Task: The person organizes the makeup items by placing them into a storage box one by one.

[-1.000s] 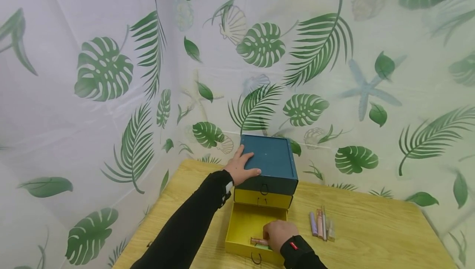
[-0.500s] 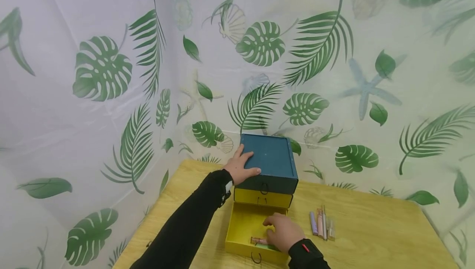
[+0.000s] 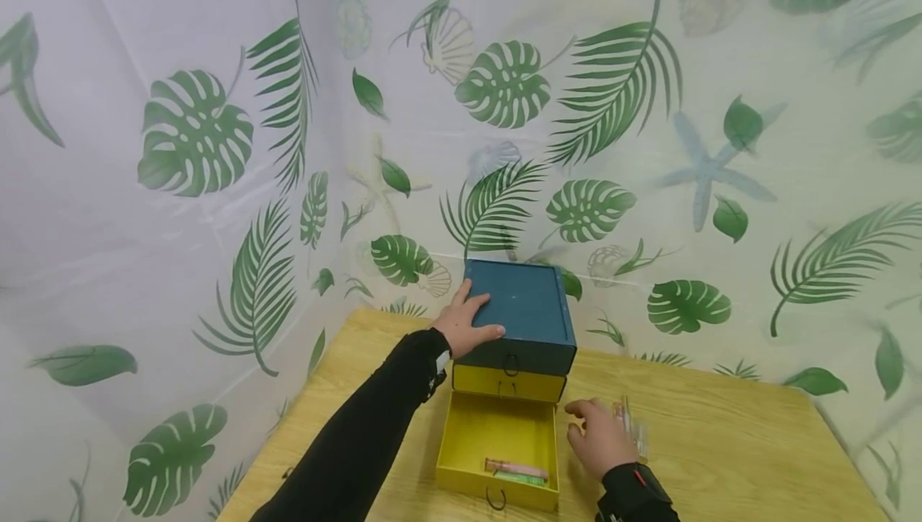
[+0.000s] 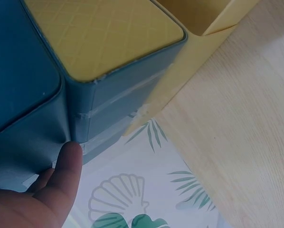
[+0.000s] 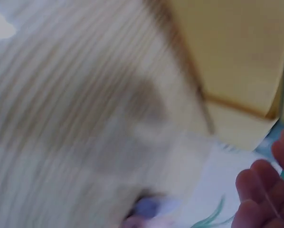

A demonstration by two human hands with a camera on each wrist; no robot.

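A dark blue box (image 3: pixel 519 298) with stacked drawers stands on the table. My left hand (image 3: pixel 464 326) rests against its left side and top edge, fingers spread; in the left wrist view a finger (image 4: pixel 68 164) touches the blue side. The bottom yellow drawer (image 3: pixel 461 480) is pulled out. Inside it, near the front, lie a pink tube (image 3: pixel 515 468) and a green tube (image 3: pixel 520 479). My right hand (image 3: pixel 603 438) is over the table just right of the drawer, fingers loosely bent, holding nothing. Behind it, several slim cosmetic tubes (image 3: pixel 623 410) lie partly hidden.
The wooden table (image 3: pixel 720 442) extends to the right of the box. A leaf-patterned sheet (image 3: pixel 648 186) hangs behind and to the left. Above the pulled-out drawer, a yellow drawer (image 3: pixel 507 383) is pushed in. The right wrist view is blurred.
My right hand has lifted out of the drawer and moved right, toward the tubes on the table. The pink and green tubes stay in the drawer, now uncovered. My left hand has not moved.
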